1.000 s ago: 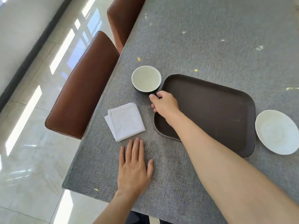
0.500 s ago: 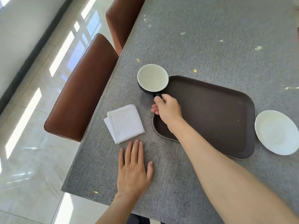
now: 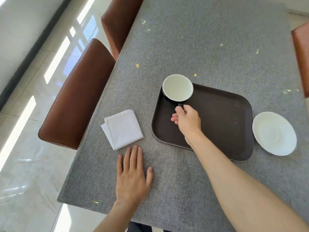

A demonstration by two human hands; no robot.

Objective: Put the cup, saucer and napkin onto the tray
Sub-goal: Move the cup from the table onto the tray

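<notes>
A dark cup (image 3: 177, 87) with a pale inside is over the far left corner of the dark brown tray (image 3: 222, 118). My right hand (image 3: 188, 121) grips its black handle from the near side. I cannot tell whether the cup rests on the tray or hangs just above it. A folded white napkin (image 3: 122, 131) lies on the grey table left of the tray. A white saucer (image 3: 274, 133) sits on the table at the tray's right edge. My left hand (image 3: 133, 174) lies flat on the table, fingers apart, just near of the napkin.
The grey table (image 3: 200, 47) stretches far ahead. Two brown leather chairs (image 3: 75, 97) stand along its left edge, and part of another chair (image 3: 301, 56) shows at the right. The table's near left corner is close to my left wrist.
My right hand has carried the cup by its handle from the table left of the tray to over the tray's far left corner. My left hand has stayed flat.
</notes>
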